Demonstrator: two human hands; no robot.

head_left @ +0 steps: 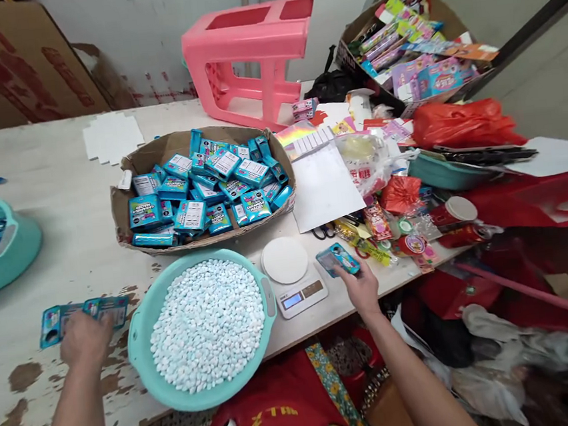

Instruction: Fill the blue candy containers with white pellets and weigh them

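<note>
At the left of the table my left hand [86,339] is curled down on flat blue cartons [120,310], its fingertips partly hidden. My right hand [362,289] pinches a small blue candy box [337,260] with a dark window, just right of the scale. The white kitchen scale [303,299] has a round white plate with nothing on it and a lit display. Between my hands stands a turquoise basin [144,380] filled with small white and pale blue candies [207,324]. Behind it, a cut-down cardboard box [122,218] holds many blue candy boxes [211,186].
Another turquoise basin [25,241] with shiny blue pieces stands at the far left. A pink plastic stool [247,42] lies on its side at the back. White cards [113,137], scissors [323,231], a paper cup [457,211] and mixed packaging clutter the table's right side.
</note>
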